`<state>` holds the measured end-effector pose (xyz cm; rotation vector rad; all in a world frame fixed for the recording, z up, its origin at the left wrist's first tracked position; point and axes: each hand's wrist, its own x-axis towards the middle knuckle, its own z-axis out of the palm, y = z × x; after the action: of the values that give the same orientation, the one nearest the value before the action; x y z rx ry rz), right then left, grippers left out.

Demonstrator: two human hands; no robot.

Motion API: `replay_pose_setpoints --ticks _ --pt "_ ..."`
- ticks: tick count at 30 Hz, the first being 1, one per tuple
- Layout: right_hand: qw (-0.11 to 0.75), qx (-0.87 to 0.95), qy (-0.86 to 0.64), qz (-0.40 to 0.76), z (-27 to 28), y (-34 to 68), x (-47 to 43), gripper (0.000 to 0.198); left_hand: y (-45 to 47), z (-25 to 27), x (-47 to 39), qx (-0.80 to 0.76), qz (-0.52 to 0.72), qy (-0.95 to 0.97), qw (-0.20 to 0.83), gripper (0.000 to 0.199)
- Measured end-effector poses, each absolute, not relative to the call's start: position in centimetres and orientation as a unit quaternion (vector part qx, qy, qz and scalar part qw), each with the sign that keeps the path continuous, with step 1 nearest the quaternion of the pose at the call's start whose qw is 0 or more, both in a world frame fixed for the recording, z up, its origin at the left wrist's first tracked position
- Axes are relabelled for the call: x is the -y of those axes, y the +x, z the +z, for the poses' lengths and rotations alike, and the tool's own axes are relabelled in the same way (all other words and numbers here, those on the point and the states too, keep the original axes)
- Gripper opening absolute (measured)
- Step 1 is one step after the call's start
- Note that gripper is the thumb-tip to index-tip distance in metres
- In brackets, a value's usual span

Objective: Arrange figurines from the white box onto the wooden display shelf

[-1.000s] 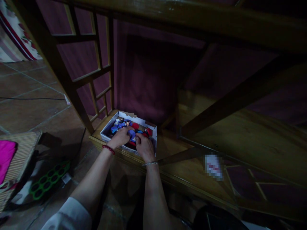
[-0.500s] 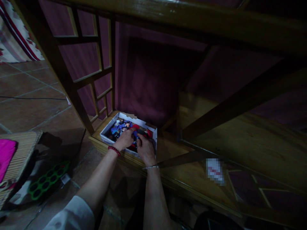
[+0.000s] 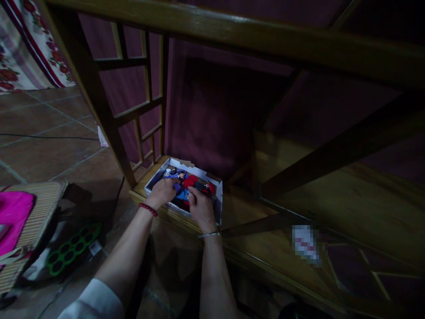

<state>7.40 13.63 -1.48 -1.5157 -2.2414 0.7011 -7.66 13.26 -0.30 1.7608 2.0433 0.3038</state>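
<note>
A shallow white cardboard box (image 3: 217, 201) sits on the wooden ledge. In it lie several small doll-like figures, one with a pale face and dark hair (image 3: 181, 175), along with red pieces (image 3: 190, 180) and blue pieces (image 3: 182, 193). My left hand (image 3: 162, 192), with a red bead bracelet at the wrist, reaches over the box's near left side. Its fingers are bent together at a purple-blue piece; whether they grip it is unclear. My right hand (image 3: 202, 209), wearing a silver bangle, is over the box's right half, index finger and thumb apart beside the blue pieces.
Wooden lattice (image 3: 129, 113) rises left of the box, and a thick beam (image 3: 232, 31) crosses above. A blurred white item (image 3: 304, 243) lies on the ledge at right. Lower left are a slatted stool (image 3: 43, 208) with pink cloth (image 3: 16, 217) and a green holed tray (image 3: 75, 248).
My left hand has moved left in the box, away from the red piece, uncovering more red and blue pieces. My right hand stays nearly in place. The view has shifted slightly.
</note>
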Motion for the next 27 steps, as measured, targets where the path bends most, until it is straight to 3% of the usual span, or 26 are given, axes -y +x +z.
replay_pose_setpoints --ticks 5,12,20,27 --pt "0.136 0.796 -0.546 0.222 -1.2 6.3 -13.6 0.033 -9.3 0.3 -12.8 -0.771 0.082 0.604 0.184 0.034" --pt "0.169 0.843 -0.47 0.201 -0.5 1.3 -17.6 0.033 -9.4 0.4 -13.0 -0.752 0.045 0.627 0.198 0.036" --pt "0.049 0.858 -0.463 0.216 -2.5 -2.7 -22.6 0.037 -9.5 0.3 -13.1 -0.747 0.031 0.629 0.213 0.032" --pt "0.01 0.865 -0.459 0.201 -3.4 -3.4 -23.6 0.043 -9.5 0.6 -13.0 -0.742 0.042 0.636 0.21 0.032"
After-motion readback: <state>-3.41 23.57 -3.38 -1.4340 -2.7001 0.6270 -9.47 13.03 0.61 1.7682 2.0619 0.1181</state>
